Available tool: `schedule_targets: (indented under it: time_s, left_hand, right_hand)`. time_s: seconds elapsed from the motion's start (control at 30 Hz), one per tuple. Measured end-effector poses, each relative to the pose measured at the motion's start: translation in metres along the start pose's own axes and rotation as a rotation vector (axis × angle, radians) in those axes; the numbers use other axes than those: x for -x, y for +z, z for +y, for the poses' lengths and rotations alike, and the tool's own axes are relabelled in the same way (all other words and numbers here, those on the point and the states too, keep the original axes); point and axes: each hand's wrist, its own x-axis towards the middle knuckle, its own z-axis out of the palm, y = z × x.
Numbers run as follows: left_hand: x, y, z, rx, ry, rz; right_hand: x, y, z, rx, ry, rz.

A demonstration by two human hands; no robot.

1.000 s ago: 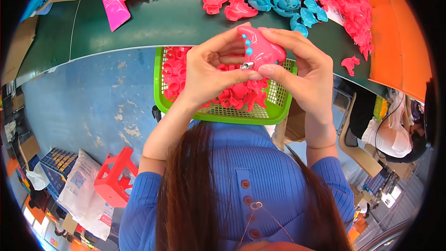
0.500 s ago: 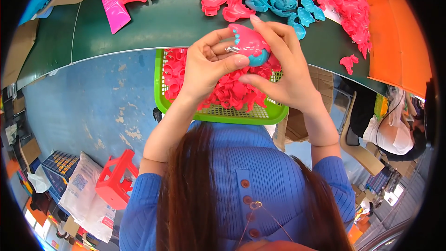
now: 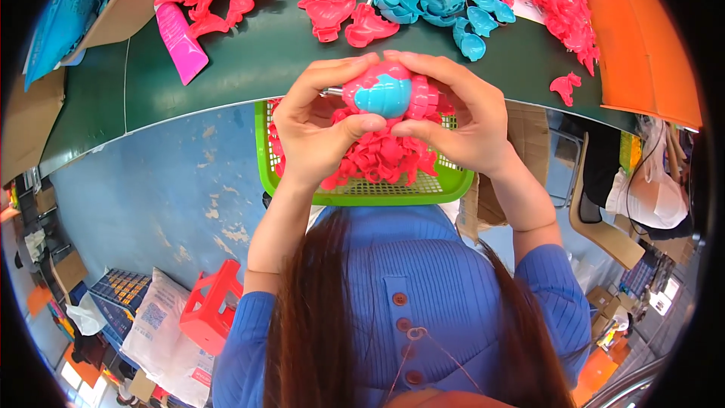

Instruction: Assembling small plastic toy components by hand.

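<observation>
Between my two hands is a rounded plastic toy piece, glossy pink with a light-blue section facing up. A metal pin sticks out of its left end, and a pink ribbed part shows at its right end. My left hand closes round the left side, thumb below and fingers above. On the other side, my right hand grips it the same way, its fingers partly hiding the pink end. Below the hands, a green basket holds many loose pink parts.
Across the dark green tabletop lie pink shells, blue shells and a magenta tube. An orange panel edges the right side. A red stool and a white sack are on the floor at left.
The toy piece has turned so its blue section faces up and its pink ribbed end shows. My hands have come lower and now enclose it from both sides. The view has shifted slightly.
</observation>
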Motion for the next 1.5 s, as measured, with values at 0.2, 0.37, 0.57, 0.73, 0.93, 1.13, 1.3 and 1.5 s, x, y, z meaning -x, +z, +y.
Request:
schedule_targets:
  time_s: [0.2,0.37,0.57,0.73,0.93,1.13,1.3,1.5]
  left_hand:
    - [0.000,0.009,0.005,-0.043,-0.023,0.030]
    - [-0.007,0.003,0.003,-0.085,0.046,-0.071]
    - [-0.002,0.008,0.012,-0.318,0.068,-0.062]
    - [0.004,0.013,0.008,-0.604,0.086,0.001]
    - [0.002,0.014,0.007,-0.390,0.088,0.027]
    - [0.005,0.010,0.005,-0.507,0.163,-0.009]
    - [0.010,0.017,-0.005,-0.549,0.154,0.025]
    - [0.011,0.030,-0.012,0.049,-0.016,0.193]
  right_hand:
    - [0.008,-0.005,0.008,-0.024,-0.074,0.055]
    - [0.011,-0.005,0.007,-0.107,-0.031,0.038]
    - [0.006,-0.008,0.005,-0.306,0.069,-0.021]
    - [-0.006,-0.004,0.000,0.152,-0.233,-0.071]
    - [-0.001,0.002,0.005,-0.178,-0.114,0.003]
    - [0.004,0.007,0.006,-0.211,-0.037,-0.025]
    - [0.003,0.016,0.011,-0.542,0.104,0.101]
    - [0.004,0.018,0.020,-0.591,0.083,0.142]
